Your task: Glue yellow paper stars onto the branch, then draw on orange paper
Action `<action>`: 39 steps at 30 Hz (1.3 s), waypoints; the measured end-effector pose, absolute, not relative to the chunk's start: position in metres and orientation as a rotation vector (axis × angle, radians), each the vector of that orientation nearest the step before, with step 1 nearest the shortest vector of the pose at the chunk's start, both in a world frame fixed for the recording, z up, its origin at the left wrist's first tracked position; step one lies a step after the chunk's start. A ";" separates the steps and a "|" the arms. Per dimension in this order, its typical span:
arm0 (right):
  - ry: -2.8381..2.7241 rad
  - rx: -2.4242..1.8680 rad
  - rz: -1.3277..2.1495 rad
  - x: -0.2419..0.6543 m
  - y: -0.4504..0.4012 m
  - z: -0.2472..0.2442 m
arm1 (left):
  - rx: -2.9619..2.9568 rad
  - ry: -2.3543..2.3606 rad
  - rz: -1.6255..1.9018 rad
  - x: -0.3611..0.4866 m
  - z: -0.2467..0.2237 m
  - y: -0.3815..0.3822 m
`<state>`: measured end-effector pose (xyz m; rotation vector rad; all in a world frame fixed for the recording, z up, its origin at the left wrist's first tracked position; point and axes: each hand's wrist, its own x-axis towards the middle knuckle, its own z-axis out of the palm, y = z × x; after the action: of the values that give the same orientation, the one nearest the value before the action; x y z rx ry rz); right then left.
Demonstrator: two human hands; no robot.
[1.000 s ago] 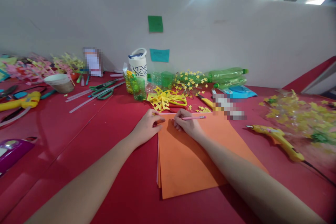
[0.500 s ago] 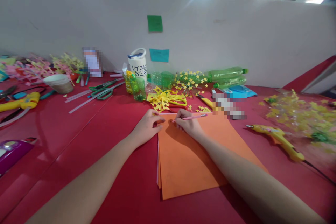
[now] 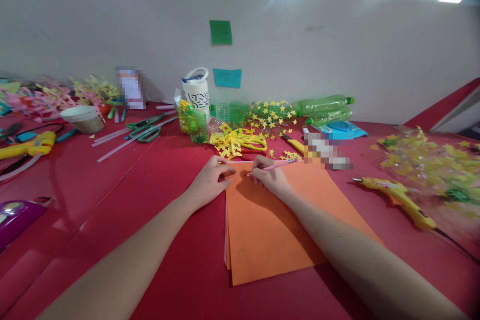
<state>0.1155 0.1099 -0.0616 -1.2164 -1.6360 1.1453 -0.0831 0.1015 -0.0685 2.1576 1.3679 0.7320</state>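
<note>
A stack of orange paper (image 3: 277, 230) lies on the red table. My right hand (image 3: 269, 172) is closed around a pink pencil (image 3: 281, 164), its tip down near the top left of the top sheet and its other end pointing right. My left hand (image 3: 215, 177) rests at the sheet's upper left edge, fingers apart and slightly curled, holding nothing. Just behind the paper are yellow paper cutouts (image 3: 228, 141) and yellow scissor handles (image 3: 258, 144).
Right of the paper lies a yellow glue gun (image 3: 399, 200) with a cord, beside a clear star-covered heap (image 3: 431, 165). Green bottles (image 3: 324, 106) and a white cup (image 3: 197, 97) stand behind. Green scissors (image 3: 150, 132) and a purple object (image 3: 20, 217) are left.
The pencil's rear end has tilted slightly upward and away in my right hand. My left hand stays in place.
</note>
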 end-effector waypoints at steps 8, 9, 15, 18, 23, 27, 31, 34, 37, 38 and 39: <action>-1.651 -1.195 1.154 0.116 0.111 -0.066 | 2.155 1.370 0.732 -0.083 -0.068 0.101; -1.649 -1.190 1.167 0.115 0.111 -0.067 | 2.154 1.373 0.729 -0.083 -0.067 0.101; -1.635 -1.141 1.211 0.111 0.107 -0.064 | 2.147 1.371 0.730 -0.083 -0.068 0.101; -1.650 -1.113 1.204 0.110 0.108 -0.065 | 2.151 1.377 0.735 -0.083 -0.067 0.101; -1.724 -1.077 1.162 0.110 0.110 -0.072 | 2.183 1.368 0.730 -0.083 -0.068 0.101; -1.769 -1.055 1.140 0.111 0.110 -0.073 | 2.175 1.363 0.744 -0.084 -0.069 0.102; -1.786 -1.063 1.119 0.111 0.110 -0.074 | 2.189 1.364 0.739 -0.084 -0.071 0.103; -1.777 -1.072 1.105 0.110 0.110 -0.075 | 2.201 1.355 0.733 -0.084 -0.072 0.103; -1.750 -1.077 1.108 0.110 0.111 -0.076 | 2.194 1.358 0.737 -0.084 -0.071 0.103; -1.739 -1.081 1.111 0.110 0.111 -0.075 | 2.190 1.360 0.737 -0.084 -0.071 0.103; -1.729 -1.088 1.114 0.110 0.110 -0.075 | 2.186 1.363 0.737 -0.084 -0.071 0.103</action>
<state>0.1102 0.1103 -0.0750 -1.0883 -1.7293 1.1138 -0.0839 0.1027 -0.0707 2.1863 1.3627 0.7374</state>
